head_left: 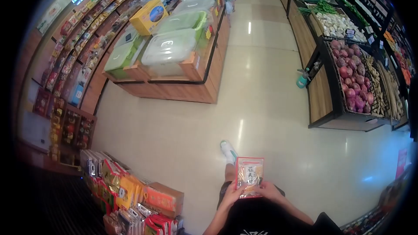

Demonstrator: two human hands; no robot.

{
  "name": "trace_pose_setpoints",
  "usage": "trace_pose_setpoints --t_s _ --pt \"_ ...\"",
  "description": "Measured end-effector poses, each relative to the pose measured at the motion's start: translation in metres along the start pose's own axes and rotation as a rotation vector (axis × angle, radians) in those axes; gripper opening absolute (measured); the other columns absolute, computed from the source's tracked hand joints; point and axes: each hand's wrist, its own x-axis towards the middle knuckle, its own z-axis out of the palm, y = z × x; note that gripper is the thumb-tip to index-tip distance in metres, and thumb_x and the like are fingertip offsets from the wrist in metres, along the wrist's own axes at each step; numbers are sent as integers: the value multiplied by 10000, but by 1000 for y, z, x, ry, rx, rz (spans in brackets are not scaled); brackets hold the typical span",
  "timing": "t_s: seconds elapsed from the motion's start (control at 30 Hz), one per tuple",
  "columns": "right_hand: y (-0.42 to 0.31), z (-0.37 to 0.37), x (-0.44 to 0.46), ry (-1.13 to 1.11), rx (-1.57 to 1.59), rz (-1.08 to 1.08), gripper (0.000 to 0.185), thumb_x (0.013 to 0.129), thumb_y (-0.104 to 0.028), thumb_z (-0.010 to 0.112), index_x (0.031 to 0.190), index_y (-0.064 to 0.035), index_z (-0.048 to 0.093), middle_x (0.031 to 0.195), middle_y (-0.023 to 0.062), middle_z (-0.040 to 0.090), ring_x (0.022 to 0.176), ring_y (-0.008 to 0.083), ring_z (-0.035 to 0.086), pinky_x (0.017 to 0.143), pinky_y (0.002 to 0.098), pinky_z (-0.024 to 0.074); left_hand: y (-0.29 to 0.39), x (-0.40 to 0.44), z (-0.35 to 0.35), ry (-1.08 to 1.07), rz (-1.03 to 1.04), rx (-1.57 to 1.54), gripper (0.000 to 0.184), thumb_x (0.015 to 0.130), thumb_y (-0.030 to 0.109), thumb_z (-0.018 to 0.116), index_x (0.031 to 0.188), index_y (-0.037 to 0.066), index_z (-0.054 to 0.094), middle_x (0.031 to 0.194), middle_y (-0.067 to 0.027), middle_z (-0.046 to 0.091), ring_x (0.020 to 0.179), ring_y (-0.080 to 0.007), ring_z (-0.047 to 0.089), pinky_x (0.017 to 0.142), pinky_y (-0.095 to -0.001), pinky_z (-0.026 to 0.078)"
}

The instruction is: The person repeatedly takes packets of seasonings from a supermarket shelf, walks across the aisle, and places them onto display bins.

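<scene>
Glossy beige shop floor (257,117) spreads beyond a flat, red-edged plastic packet (251,172), gripped by left hand (233,191) and right hand (270,190): apparently a holding step, further handling calling for steady grips.

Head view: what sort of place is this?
Probably a supermarket or grocery store: red onions and what looks like garlic on display at right, packaged goods in rows at lower left.

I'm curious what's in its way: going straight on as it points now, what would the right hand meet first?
The packet; the right hand already appears to touch it, though exact depth is unclear.
</scene>
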Motion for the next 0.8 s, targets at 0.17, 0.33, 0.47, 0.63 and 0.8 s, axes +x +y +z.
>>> trace_pose_setpoints --t_s 0.17,0.33,0.47,0.63,0.8 --pt "-52 9 48 59 256 -148 252 849 -202 614 967 21 623 846 19 626 726 55 544 644 217 456 40 49 -40 -108 -39 142 341 899 206 544 1155 -18 519 1040 -72 602 916 -116 556 807 -249 450" --pt "-117 15 99 65 127 -108 249 853 -205 606 961 18 625 833 12 622 710 55 537 638 214 448 87 100 -84 -158 -98 196 349 896 216 550 1151 -21 524 1047 -72 597 909 -110 547 795 -247 449" --pt "-153 23 152 -27 -100 -70 284 859 -252 596 967 9 625 794 -11 603 658 49 502 589 202 414 138 126 -111 -40 63 185 353 896 213 552 1155 -25 520 1045 -73 596 903 -105 544 794 -245 447" --pt "-203 38 198 -76 -160 -42 302 839 -285 596 998 -29 624 835 22 627 719 84 548 606 225 424 168 160 -150 24 33 194 325 897 203 551 1131 -23 537 1006 -59 602 888 -92 536 791 -236 441" --pt "-242 58 217 11 51 -157 257 846 -230 603 995 -23 632 770 -39 591 637 26 457 567 195 376 191 181 -175 -67 -67 112 291 900 193 545 1100 -17 566 1007 -52 606 891 -94 539 798 -235 437"
